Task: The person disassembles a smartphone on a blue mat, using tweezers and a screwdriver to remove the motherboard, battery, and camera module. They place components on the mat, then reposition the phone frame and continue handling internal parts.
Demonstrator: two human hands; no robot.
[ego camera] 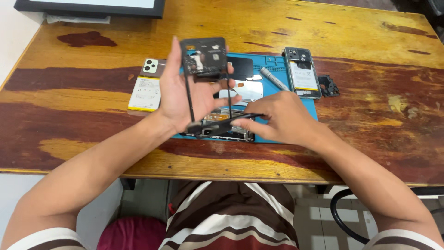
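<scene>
A black phone frame point(206, 83), with its camera section uppermost, is held upright at centre frame by the left hand point(185, 95), whose fingers close around its side. The right hand point(277, 118) pinches a thin black tool point(231, 121) against the frame's lower end. Beneath lies a blue mat point(277, 62) on the wooden worktop point(83, 92). An opened phone point(303, 71) lies upper right, and another phone point(147, 85) lies left.

The phone frame point(206, 88) in the left grip looks like matt black plastic, the tool point(231, 121) in the right grip is dull and dark too, under them a smooth blue rubbery mat point(277, 65), all on a worn, patchy glossy wood counter point(83, 92).
</scene>
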